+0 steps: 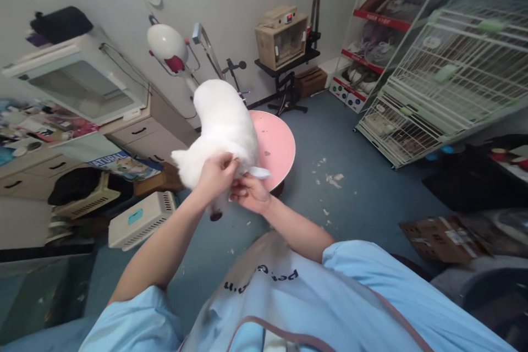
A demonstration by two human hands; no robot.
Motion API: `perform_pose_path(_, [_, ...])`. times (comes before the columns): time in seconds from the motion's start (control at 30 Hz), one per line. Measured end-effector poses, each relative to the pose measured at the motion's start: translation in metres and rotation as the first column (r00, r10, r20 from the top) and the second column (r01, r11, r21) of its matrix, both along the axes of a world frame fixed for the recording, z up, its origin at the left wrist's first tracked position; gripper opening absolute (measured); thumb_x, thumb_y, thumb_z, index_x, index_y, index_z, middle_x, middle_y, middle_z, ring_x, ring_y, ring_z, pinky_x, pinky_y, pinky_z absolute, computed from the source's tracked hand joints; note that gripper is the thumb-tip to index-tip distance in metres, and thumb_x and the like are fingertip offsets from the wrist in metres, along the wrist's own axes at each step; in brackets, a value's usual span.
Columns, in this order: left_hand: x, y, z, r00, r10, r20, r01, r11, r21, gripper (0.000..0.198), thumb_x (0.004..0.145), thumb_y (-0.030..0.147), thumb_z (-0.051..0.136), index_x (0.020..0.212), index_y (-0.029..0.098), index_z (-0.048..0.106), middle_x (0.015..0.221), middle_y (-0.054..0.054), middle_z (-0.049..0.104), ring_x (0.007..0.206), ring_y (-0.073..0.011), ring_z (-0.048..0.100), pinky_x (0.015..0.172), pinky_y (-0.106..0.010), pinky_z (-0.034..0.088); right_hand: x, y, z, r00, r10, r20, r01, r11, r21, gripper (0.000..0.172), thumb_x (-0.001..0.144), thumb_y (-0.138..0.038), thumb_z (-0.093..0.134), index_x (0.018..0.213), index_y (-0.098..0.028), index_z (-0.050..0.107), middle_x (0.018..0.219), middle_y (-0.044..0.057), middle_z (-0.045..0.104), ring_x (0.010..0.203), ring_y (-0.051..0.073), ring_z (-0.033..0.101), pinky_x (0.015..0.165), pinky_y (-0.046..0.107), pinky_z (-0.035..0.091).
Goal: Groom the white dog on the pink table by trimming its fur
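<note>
Centrally, a white furry animal [225, 115] is on a round pink table [280, 143]. At the table's near edge, the left hand [218, 172] pinches narrowly at the animal's fur, while the right hand [252, 192] curls against it (what its fingertips grip, I cannot tell). Left of the table sits a beige pet carrier [140, 225], its contents hidden. Beyond the table is a clear-fronted wooden box [266, 49]; right of that table, a red-edged shelf unit [363, 60] holds grey bundles [371, 47].
</note>
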State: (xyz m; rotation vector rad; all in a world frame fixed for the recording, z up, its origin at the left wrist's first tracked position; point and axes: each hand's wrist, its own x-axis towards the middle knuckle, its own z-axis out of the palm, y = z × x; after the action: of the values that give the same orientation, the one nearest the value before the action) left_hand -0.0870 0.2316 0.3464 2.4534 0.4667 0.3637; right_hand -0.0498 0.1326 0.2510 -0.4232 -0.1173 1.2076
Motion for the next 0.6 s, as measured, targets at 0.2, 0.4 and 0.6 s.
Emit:
perform_pose_path(0.2, [-0.030, 0.050, 0.000, 0.936, 0.078, 0.343, -0.128, 0.984, 0.125, 0.020, 0.083, 0.030, 0.052, 0.087, 0.017, 0.066, 0.091, -0.004, 0.068, 0.090, -0.0152, 0.060, 0.089, -0.028, 0.045, 0.016, -0.042, -0.020, 0.971, -0.101, 0.218, 0.132, 0.982, -0.135, 0.011, 0.084, -0.029, 0.044, 0.077, -0.021, 0.044, 0.069, -0.006, 0.039, 0.048, 0.008, 0.014, 0.055, 0.024, 0.033])
perform_pose_path(0.4, [-0.097, 0.113, -0.075, 0.713, 0.604, 0.356, -0.552, 0.797, -0.246, 0.022, 0.080, 0.034, 0.051, 0.074, 0.014, 0.059, 0.076, -0.003, 0.062, 0.076, -0.0137, 0.058, 0.077, -0.026, 0.050, 0.020, -0.083, -0.066, 0.933, -0.225, 0.280, 0.303, 0.912, -0.277, 0.015, 0.072, -0.030, 0.055, 0.081, -0.020, 0.049, 0.068, -0.005, 0.046, 0.048, 0.007, 0.031, 0.058, 0.026, 0.037])
perform_pose_path(0.6, [-0.102, 0.055, -0.120, 0.970, 0.236, -0.052, -0.219, 0.766, -0.604, 0.026, 0.078, 0.041, 0.058, 0.073, 0.016, 0.064, 0.076, -0.004, 0.069, 0.073, -0.0164, 0.061, 0.075, -0.030, 0.051, 0.029, -0.108, -0.124, 0.907, -0.234, 0.350, 0.403, 0.723, -0.561, 0.025, 0.064, -0.034, 0.065, 0.083, -0.018, 0.058, 0.070, -0.002, 0.059, 0.055, 0.010, 0.047, 0.059, 0.026, 0.040])
